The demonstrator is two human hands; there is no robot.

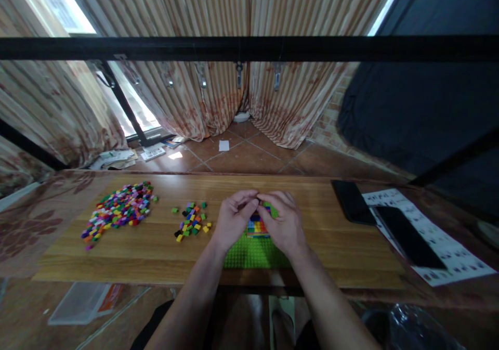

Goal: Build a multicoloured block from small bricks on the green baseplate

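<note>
A green studded baseplate [249, 254] lies on the wooden table [351, 246] in front of me. A patch of small coloured bricks [256, 227] is built on its far half. My left hand [233, 220] and my right hand [284, 221] hover over that patch, fingertips pinched together and meeting above it. What they pinch is too small to make out. A small heap of loose coloured bricks [191, 221] lies just left of my left hand. A larger heap [117, 209] is spread further left.
Two dark phones [353, 202] [407, 235] lie at the right, one partly on a printed white sheet [448, 251]. A black bar crosses the view above. Curtains hang behind the table, with papers on the tiled floor.
</note>
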